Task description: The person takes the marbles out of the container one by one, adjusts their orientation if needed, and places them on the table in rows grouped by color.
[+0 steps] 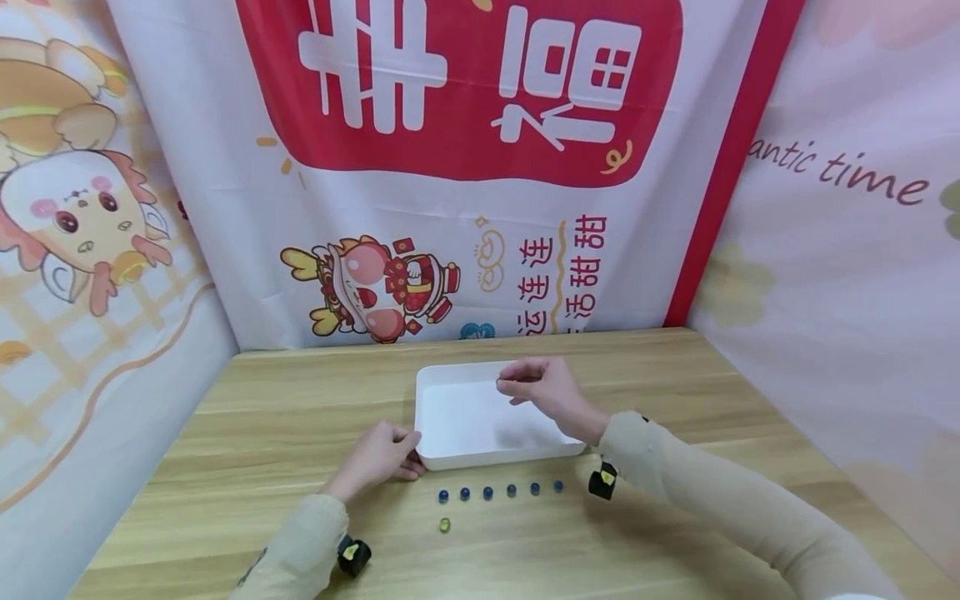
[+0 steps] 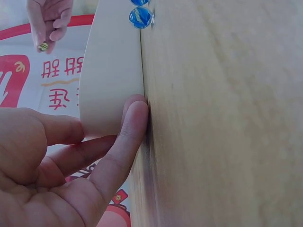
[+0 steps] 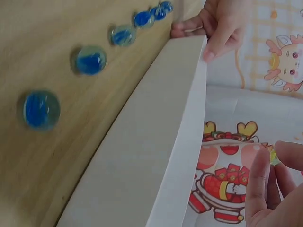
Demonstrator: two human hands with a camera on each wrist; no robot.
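Observation:
A shallow white tray point(image 1: 457, 460) sits on the table. At its near left corner my left hand point(image 1: 378, 457) grips the edge, thumb on the rim and fingers against the outer wall, as the left wrist view shows. Over the tray hangs my right hand point(image 1: 547, 393). Between its thumb and fingertips it pinches a yellow-green marble point(image 2: 43, 46), which peeks out in the right wrist view too. In front of the tray several blue marbles point(image 1: 488, 493) form a row. One yellow marble point(image 1: 445, 525) lies nearer, below the row's left end.
The wooden table point(image 1: 300, 400) reaches back to a printed white and red cloth point(image 1: 420, 208). Patterned cloths hang on the left and right sides. A small black device point(image 1: 602, 481) is strapped at the right wrist, another point(image 1: 353, 556) at the left.

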